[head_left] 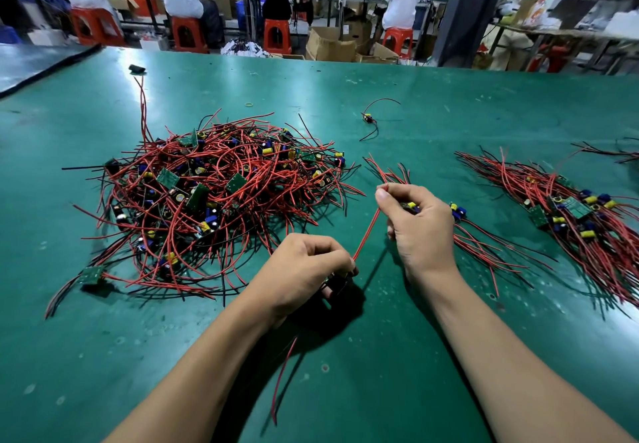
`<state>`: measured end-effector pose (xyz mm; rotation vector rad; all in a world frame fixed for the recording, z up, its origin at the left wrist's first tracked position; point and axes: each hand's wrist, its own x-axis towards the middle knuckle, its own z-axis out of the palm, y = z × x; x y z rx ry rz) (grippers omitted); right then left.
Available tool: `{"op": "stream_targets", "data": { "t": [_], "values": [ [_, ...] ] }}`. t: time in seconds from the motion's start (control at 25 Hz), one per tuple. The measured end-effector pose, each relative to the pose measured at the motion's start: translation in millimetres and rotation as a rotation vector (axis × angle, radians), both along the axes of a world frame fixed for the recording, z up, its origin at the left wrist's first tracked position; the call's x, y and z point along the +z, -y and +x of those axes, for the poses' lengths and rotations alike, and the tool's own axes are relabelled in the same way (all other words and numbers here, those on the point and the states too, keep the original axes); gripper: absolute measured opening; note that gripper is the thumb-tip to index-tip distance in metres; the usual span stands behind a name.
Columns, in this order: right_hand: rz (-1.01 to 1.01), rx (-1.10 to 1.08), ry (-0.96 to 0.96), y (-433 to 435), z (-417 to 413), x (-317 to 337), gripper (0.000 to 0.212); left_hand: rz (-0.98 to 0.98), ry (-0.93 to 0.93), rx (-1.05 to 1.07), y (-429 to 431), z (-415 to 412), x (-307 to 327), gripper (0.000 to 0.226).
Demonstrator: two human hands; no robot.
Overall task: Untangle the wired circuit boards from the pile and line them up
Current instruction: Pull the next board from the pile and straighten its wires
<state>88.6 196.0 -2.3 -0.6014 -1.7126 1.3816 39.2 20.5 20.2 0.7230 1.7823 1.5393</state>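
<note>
Pinching red wire (pixel 367 231), left hand (pixel 304 264), right hand (pixel 420 225), pile (pixel 214 197) left

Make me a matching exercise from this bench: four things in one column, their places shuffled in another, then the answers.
1. big tangled pile of red-wired green circuit boards
2. tidy lined-up row of wired boards
3. lone wired board
4. small yellow rubber ring

A. right side of the green table
B. alone, beyond the right hand
C. left of the left hand
D. just beyond the pile's far edge

Pairs: 1-C, 2-A, 3-B, 4-D
</note>
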Motion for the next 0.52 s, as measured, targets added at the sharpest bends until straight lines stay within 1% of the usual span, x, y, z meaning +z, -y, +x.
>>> {"op": "stream_targets", "data": {
  "t": [0.04,0.08,0.12,0.16,0.28,0.32,0.36,0.4,0.48,0.52],
  "values": [
    [0.071,-0.037,0.009,-0.4,0.5,-1.1,0.001,0.0,0.006,0.002,-0.2,0.3,-0.2,0.017],
    [0.118,-0.071,0.02,-0.7,0.4,-2.6,0.003,0.006,0.016,0.004,-0.9,0.8,-0.5,0.017],
    [0.115,-0.087,0.02,-1.3,0.0,-3.6,0.007,0.017,0.03,0.011,-1.5,1.2,-0.8,0.016],
    [0.046,-0.086,-0.002,-1.7,-1.6,-3.5,0.01,0.028,0.045,0.023,-1.8,1.2,-0.5,0.014],
    [-0.341,0.042,-0.169,0.6,-5.6,1.5,0.012,0.049,0.066,0.032,-1.9,0.0,-0.3,0.018],
    [-0.41,0.073,-0.205,-0.2,-5.1,2.7,0.012,0.05,0.071,0.032,-1.7,-0.5,-0.6,0.02],
    [-0.405,0.076,-0.211,-1.5,-3.9,3.0,0.012,0.05,0.079,0.033,-1.5,-0.6,-1.0,0.021],
    [-0.301,0.045,-0.171,-3.4,-2.4,1.6,0.012,0.051,0.089,0.033,-0.9,-0.5,-1.0,0.019],
    [0.064,-0.061,-0.025,-4.8,0.7,-2.3,0.014,0.05,0.099,0.037,-0.5,-0.4,-1.0,0.017],
    [0.162,-0.096,0.002,-4.9,0.8,-3.8,0.013,0.047,0.095,0.042,-0.7,-0.5,-1.4,0.019]
  ]
}}
